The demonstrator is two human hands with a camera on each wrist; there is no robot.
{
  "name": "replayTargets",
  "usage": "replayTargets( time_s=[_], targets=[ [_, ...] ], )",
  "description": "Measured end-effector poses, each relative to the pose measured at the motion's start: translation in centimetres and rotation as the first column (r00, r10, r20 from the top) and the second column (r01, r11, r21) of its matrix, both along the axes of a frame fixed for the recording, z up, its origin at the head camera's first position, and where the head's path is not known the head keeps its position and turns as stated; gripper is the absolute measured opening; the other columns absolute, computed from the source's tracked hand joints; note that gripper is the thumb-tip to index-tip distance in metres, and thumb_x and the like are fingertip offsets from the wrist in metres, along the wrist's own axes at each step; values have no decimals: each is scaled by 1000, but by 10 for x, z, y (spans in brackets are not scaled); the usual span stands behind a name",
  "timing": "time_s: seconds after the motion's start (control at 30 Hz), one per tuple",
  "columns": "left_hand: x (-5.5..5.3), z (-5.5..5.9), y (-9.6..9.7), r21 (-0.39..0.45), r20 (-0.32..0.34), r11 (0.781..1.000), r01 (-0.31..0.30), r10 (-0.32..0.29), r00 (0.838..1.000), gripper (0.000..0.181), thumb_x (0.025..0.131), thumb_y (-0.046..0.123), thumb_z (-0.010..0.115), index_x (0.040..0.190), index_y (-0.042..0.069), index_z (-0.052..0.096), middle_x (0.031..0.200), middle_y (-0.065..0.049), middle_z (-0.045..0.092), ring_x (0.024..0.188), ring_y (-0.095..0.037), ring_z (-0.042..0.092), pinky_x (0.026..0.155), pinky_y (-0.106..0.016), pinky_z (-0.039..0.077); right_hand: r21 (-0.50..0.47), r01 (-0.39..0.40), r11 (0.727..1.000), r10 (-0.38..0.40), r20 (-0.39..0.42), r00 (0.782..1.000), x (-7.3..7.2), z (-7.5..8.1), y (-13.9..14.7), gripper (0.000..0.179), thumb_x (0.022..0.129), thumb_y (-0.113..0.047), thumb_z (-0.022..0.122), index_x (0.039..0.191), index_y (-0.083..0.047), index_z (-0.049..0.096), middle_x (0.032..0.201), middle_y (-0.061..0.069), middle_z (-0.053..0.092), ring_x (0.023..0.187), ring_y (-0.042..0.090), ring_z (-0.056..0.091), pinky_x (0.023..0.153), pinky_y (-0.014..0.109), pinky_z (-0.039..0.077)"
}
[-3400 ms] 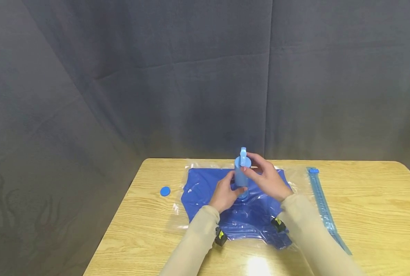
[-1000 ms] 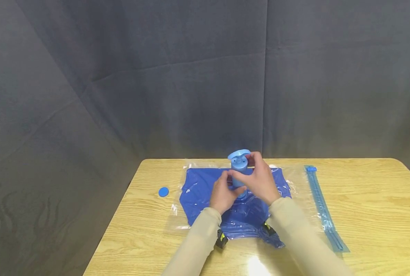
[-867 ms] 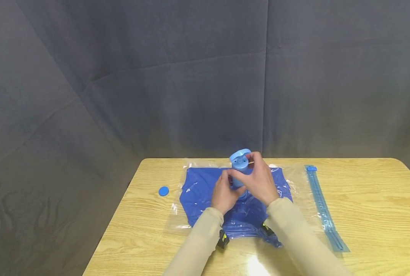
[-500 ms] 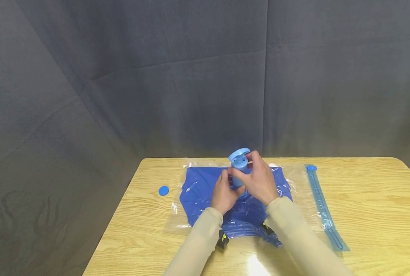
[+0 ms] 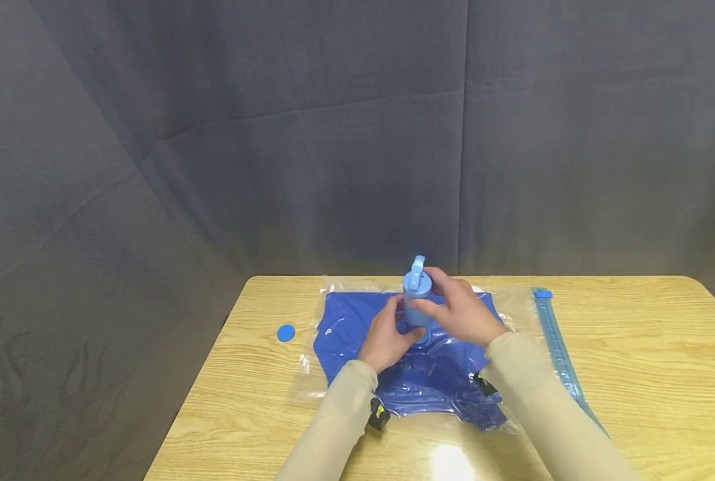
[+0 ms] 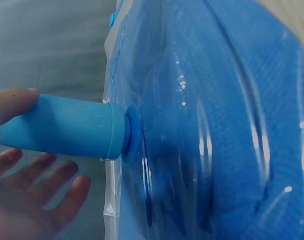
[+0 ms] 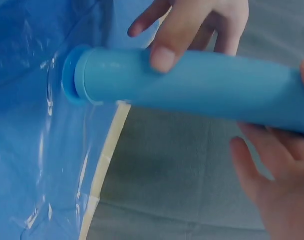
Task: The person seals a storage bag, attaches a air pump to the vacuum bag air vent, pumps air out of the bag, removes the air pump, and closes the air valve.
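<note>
A light-blue cylindrical hand pump (image 5: 417,309) stands upright with its base on a round blue valve (image 6: 132,132) of a clear plastic storage bag. Folded blue fabric (image 5: 357,334) lies inside the bag. My left hand (image 5: 387,337) holds the pump low down, thumb on its near side; in the left wrist view its other fingers spread out beside the barrel. Higher up, just under the top bar handle (image 5: 417,270), my right hand (image 5: 462,310) grips the barrel between thumb and fingers. Parts of the right fingers are hidden behind the pump.
A round blue cap (image 5: 285,333) lies on the wooden table (image 5: 243,401) left of the bag. The bag's blue zip strip with a slider (image 5: 542,294) runs down its right side. A grey curtain (image 5: 357,167) hangs behind the table.
The pump's top handle has turned from crosswise to nearly end-on towards me. My right hand and forearm have swung to the right with it; the left hand stays low on the barrel.
</note>
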State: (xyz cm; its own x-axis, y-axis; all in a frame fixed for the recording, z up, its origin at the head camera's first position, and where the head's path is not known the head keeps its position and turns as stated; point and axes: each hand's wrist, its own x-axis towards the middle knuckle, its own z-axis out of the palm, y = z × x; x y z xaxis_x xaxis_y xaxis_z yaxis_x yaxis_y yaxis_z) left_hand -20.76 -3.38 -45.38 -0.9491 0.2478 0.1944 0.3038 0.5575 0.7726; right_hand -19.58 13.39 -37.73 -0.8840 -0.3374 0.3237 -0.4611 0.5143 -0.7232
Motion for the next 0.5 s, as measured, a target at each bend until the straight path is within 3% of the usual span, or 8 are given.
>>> replayTargets(
  time_s=[0.1, 0.23, 0.5],
  targets=[
    [-1, 1, 1, 8, 9, 1000, 15, -15, 1000, 60, 87, 26, 72, 139, 16, 43, 135, -11, 58, 122, -27, 59, 102, -41, 48, -14, -53, 998, 53, 21, 998, -2, 1, 4, 52, 91, -20, 67, 136, -5, 45, 125, 16, 65, 118, 37, 60, 99, 51, 48],
    [-1, 3, 3, 2, 19, 1000, 19, -19, 1000, 55, 88, 27, 70, 137, 18, 46, 133, -9, 60, 122, -26, 58, 102, -42, 48, -31, -64, 997, 65, 37, 997, -2, -1, 5, 53, 92, -19, 66, 139, -6, 43, 129, 16, 62, 121, 38, 58, 100, 52, 47],
    [-1, 2, 6, 16, 12, 1000, 10, -10, 1000, 52, 87, 26, 72, 132, 17, 49, 130, -8, 63, 118, -27, 61, 98, -40, 51, -104, 40, 994, -34, 59, 998, 1, -8, -4, 53, 88, -22, 70, 135, -10, 49, 125, 15, 63, 114, 37, 62, 95, 52, 51]
  ],
)
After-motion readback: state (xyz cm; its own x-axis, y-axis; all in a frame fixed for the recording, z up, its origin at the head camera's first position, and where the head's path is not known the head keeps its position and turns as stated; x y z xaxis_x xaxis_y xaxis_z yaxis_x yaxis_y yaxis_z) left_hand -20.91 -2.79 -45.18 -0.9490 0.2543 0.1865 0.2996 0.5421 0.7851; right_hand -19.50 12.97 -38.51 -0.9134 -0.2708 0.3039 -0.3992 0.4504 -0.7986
